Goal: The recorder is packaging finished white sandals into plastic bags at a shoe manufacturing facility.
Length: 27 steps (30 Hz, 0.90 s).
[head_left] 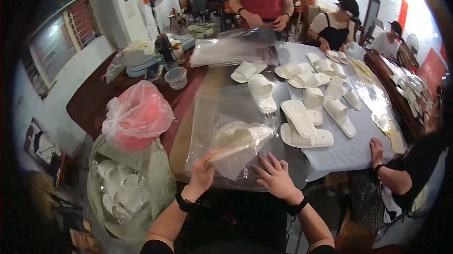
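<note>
A pair of white slippers [243, 136] lies inside a clear plastic bag [231, 166] at the near edge of the table. My left hand [202, 174] is closed on the bag's near left part, beside the slippers. To the right of the bag, my right hand [277, 177] rests with fingers spread, flat by the table edge, holding nothing. Further clear plastic sheeting [203, 112] lies under and behind the bagged pair. Several loose white slippers [299, 117] are spread over the table to the right, some overlapping.
At my left stands a green sack [165, 178] of bagged slippers, with a pink plastic bag [139, 115] above it. A stack of clear bags [226, 51] lies at the far side. People work across the table and at right, where a person's hand [376, 151] touches the edge.
</note>
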Each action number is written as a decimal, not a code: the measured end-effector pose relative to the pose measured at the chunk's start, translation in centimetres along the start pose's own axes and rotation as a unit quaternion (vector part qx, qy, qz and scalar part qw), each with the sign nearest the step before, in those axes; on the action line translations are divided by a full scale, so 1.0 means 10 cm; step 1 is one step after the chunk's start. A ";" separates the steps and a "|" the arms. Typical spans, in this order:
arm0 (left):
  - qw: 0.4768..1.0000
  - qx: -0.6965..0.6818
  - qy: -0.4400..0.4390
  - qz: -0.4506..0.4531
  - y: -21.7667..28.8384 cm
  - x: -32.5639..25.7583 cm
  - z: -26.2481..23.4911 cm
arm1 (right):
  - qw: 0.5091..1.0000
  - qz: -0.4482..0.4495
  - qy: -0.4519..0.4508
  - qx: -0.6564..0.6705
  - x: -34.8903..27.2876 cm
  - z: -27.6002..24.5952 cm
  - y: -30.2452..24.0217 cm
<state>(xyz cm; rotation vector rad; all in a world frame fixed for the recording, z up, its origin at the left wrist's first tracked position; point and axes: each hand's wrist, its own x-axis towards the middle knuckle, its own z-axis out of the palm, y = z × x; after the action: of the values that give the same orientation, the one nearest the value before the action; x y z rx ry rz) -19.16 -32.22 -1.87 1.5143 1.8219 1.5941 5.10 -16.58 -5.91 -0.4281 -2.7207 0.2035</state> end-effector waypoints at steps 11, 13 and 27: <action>0.913 -0.328 0.205 -0.130 0.48 -0.37 -0.77 | 0.999 0.027 -0.032 -0.001 -0.02 -0.08 0.07; 0.889 -0.303 0.333 -0.079 0.56 -0.49 -0.89 | 0.999 0.019 -0.028 -0.010 -0.02 0.02 0.11; 0.756 0.258 0.600 0.052 0.77 -1.73 -2.51 | 0.998 0.030 -0.042 -0.022 -0.08 0.05 0.11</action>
<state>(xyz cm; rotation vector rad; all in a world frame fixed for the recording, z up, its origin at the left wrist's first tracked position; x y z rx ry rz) -27.29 -61.44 6.51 0.6034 3.0436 2.5901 5.90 -15.84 -6.88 -0.5260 -2.8003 0.1824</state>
